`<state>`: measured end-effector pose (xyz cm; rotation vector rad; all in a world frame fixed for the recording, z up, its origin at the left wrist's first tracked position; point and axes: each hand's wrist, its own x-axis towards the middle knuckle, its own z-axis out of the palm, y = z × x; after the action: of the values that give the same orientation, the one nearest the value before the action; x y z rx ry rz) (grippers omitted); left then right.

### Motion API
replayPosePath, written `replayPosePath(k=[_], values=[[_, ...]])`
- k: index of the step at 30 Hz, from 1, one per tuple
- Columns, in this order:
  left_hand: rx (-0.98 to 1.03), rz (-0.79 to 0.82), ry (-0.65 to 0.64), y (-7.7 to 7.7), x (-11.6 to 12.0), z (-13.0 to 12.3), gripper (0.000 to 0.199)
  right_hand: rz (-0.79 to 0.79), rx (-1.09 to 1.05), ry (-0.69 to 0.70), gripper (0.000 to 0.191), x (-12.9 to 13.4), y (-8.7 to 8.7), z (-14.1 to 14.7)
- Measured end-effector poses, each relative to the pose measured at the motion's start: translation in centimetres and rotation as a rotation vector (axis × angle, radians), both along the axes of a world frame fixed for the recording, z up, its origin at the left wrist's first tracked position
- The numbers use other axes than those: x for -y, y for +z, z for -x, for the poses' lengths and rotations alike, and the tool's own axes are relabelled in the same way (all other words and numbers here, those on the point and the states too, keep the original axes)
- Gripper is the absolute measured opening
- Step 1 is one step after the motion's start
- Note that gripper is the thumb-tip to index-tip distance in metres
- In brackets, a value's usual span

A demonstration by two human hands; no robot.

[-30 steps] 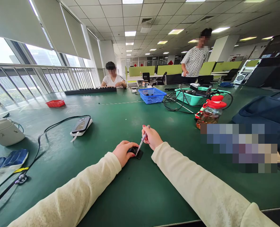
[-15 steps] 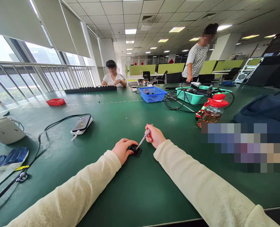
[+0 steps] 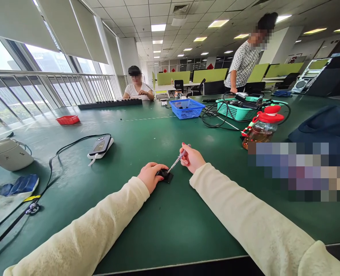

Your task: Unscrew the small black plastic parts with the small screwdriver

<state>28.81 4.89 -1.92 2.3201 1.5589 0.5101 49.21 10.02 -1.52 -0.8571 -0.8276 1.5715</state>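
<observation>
My left hand (image 3: 151, 175) is closed around the left side of a small black part (image 3: 167, 177) that rests on the green tabletop (image 3: 170, 226). The part has a flat square base; its exact kind does not show, and my fingers cover some of it. Between the fingers of my right hand (image 3: 193, 158) is a thin screwdriver (image 3: 177, 161) with a clear handle, slanting down to the left. Its tip meets the top of the black part, though whether it sits in a screw is too small to see.
A phone (image 3: 100, 145) on a white block lies at left, near a black strap (image 3: 51, 168). Further back are a red tray (image 3: 68, 120), a blue basket (image 3: 187, 110), a green basket (image 3: 236, 112) with cables, and a red-lidded jar (image 3: 262, 130). Two people are beyond.
The view has tilted and shifted slightly. My right hand still holds the screwdriver against the black part, and my left hand keeps its grip. The standing person leans a little differently.
</observation>
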Motion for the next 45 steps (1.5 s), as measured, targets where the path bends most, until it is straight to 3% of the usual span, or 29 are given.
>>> replayPosePath(k=[7, 25, 36, 45], values=[[0.007, 0.010, -0.014, -0.2, -0.3, -0.1, 0.043, 0.016, -0.040, -0.069, 0.032, 0.8, 0.7, 0.4], [-0.031, 0.034, -0.007, 0.3, -0.3, -0.2, 0.044, -0.041, 0.077, -0.070, 0.039, 0.3, 0.3, 0.5], [-0.033, 0.037, 0.019, 0.2, -0.2, 0.0, 0.041, 0.160, 0.134, -0.127, 0.034, 0.7, 0.8, 0.6], [-0.071, 0.032, 0.014, 0.9, 0.1, -0.5, 0.038, 0.219, 0.132, -0.185, 0.032, 1.0, 1.2, 0.8]])
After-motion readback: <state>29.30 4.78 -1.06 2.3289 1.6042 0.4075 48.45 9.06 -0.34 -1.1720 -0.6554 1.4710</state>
